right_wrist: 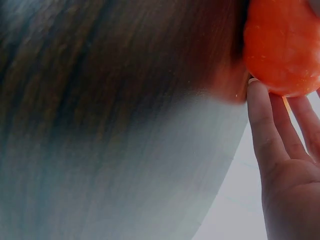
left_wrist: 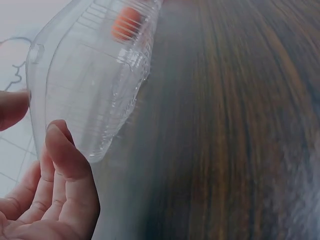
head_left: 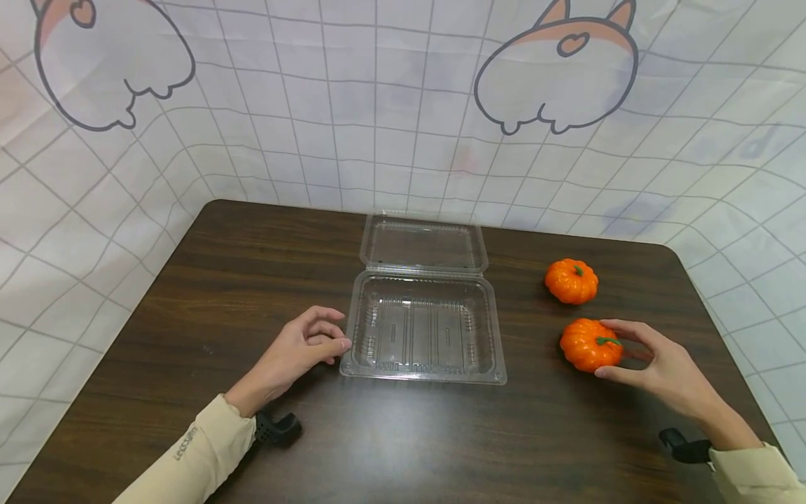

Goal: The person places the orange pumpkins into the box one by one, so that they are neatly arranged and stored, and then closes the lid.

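Note:
An unlidded clear plastic clamshell container (head_left: pixel 423 378) lies on the table, its lid (head_left: pixel 425 245) folded back toward the wall. Beside the tray's left edge is my left hand (head_left: pixel 305 343), fingers loosely bent; the thumb tip is at the rim, and whether it presses there I cannot tell. The container wall (left_wrist: pixel 90 90) rises close by these fingers (left_wrist: pixel 70 155) in the left wrist view. On the right, my right hand (head_left: pixel 658 360) holds the nearer small orange pumpkin (head_left: pixel 585 344) between thumb and fingers. Fingertips meet the pumpkin (right_wrist: pixel 285 50) in the right wrist view.
Another orange pumpkin (head_left: pixel 571 282) with a green stem sits just behind the held one. The dark wood table (head_left: pixel 403 441) has rounded back corners. A white gridded cloth (head_left: pixel 403 126) with cartoon drawings hangs around its back and sides.

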Tool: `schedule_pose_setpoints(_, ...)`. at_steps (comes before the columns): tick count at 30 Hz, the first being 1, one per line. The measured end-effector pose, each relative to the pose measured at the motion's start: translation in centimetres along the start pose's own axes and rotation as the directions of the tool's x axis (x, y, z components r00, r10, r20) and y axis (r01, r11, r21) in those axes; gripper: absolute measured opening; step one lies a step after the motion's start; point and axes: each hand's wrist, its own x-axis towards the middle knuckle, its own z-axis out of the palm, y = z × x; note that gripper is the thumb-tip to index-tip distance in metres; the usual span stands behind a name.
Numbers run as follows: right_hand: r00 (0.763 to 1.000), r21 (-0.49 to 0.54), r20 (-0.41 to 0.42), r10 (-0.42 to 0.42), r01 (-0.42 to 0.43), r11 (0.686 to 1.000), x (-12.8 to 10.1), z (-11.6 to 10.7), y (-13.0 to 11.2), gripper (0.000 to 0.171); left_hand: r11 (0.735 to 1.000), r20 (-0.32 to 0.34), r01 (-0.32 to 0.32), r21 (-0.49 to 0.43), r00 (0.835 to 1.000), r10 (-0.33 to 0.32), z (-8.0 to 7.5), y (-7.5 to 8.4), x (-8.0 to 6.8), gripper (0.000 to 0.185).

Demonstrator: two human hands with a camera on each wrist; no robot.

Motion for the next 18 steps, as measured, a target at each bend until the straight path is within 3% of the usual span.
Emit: schedule_pose_setpoints(18,1.000,0.066,0.004,-0.010,0.009,0.998,0.8,-1.3,-2.2,0.075,0.977,0.033,0.072,-0.198,0.997,-0.067,0.6,0.4,0.2,0.057)
